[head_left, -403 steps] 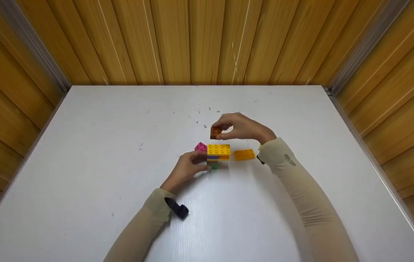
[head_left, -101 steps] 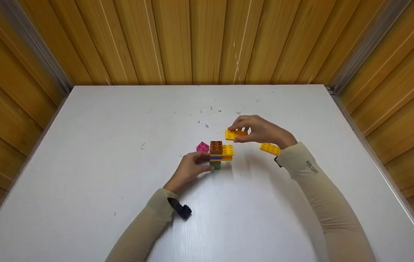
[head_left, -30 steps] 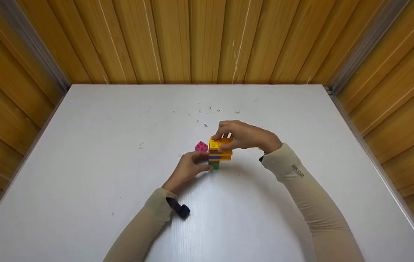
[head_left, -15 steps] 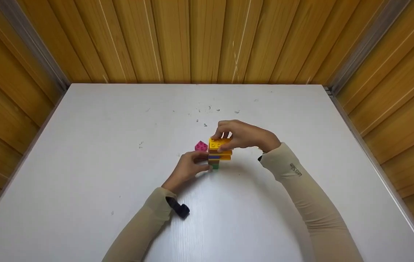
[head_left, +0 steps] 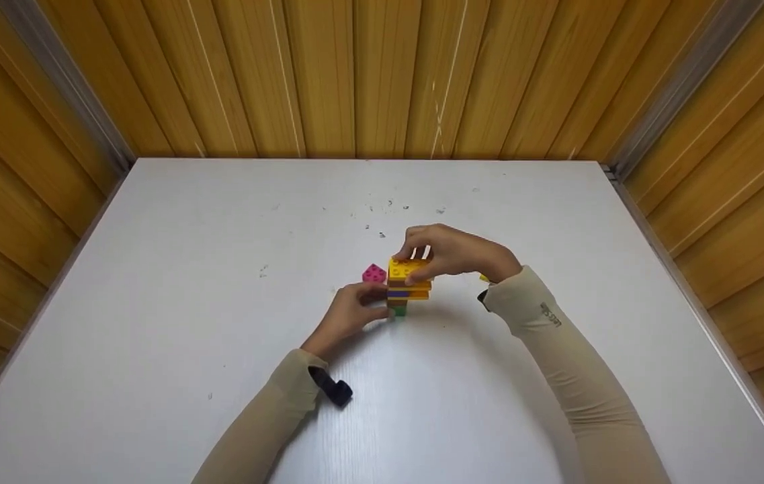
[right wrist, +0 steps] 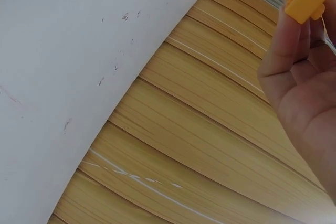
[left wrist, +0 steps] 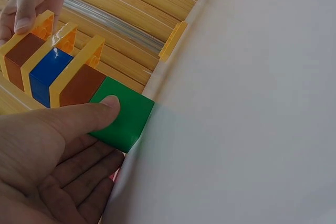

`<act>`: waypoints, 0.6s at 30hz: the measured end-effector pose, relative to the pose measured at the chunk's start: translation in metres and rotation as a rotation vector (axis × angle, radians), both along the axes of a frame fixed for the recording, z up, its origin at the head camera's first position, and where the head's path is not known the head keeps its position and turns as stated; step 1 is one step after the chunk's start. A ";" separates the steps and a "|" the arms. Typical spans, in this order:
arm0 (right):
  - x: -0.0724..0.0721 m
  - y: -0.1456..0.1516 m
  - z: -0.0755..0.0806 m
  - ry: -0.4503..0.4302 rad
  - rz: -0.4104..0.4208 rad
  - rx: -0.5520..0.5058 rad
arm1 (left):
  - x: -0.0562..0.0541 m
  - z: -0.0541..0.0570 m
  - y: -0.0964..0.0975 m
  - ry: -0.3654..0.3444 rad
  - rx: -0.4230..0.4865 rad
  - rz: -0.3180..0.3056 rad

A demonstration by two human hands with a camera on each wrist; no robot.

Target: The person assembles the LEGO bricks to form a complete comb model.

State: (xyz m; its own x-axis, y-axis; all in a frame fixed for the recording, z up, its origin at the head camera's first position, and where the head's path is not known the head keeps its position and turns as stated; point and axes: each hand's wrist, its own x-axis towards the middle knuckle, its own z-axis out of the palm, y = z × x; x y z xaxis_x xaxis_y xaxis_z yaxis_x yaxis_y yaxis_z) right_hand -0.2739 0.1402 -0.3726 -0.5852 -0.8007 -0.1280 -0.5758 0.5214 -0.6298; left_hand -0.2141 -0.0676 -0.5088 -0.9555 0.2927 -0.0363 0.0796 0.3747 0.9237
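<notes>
A stack of toy building bricks stands upright mid-table. From the bottom it shows a green brick, a brown one, a thin yellow one, a blue brick, a second thin yellow one, another brown brick and a top yellow brick. My left hand grips the foot of the stack, its thumb on the green brick. Above, my right hand pinches the top yellow brick between thumb and fingers. The yellow bricks jut out rightward past the column.
A pink brick lies just behind the stack, to its left. One loose yellow brick rests on the white table, mostly hidden behind the right wrist in the head view. Wood-patterned panels border the table.
The right hand first held a brown brick, which now sits in the stack. Later it brought a yellow brick leftward onto that brown one. Over the last second both hands have barely moved.
</notes>
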 end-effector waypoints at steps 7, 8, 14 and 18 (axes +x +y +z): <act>-0.006 0.003 0.001 0.003 0.046 -0.021 | -0.001 0.000 -0.001 0.013 0.006 0.001; -0.007 0.003 0.001 0.003 0.054 -0.023 | -0.001 0.000 -0.001 0.015 0.006 0.001; -0.014 0.005 -0.003 -0.006 0.083 -0.037 | 0.000 0.001 0.001 0.006 -0.009 0.002; -0.019 0.005 -0.009 -0.042 0.061 -0.084 | 0.000 0.002 0.001 0.005 -0.012 0.005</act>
State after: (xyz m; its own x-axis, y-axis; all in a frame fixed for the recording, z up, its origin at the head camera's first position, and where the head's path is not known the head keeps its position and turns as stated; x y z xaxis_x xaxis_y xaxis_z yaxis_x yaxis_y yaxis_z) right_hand -0.2926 0.1454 -0.3811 -0.5301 -0.8439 -0.0823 -0.5769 0.4301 -0.6944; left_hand -0.2138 -0.0667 -0.5073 -0.9572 0.2873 -0.0350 0.0821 0.3858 0.9189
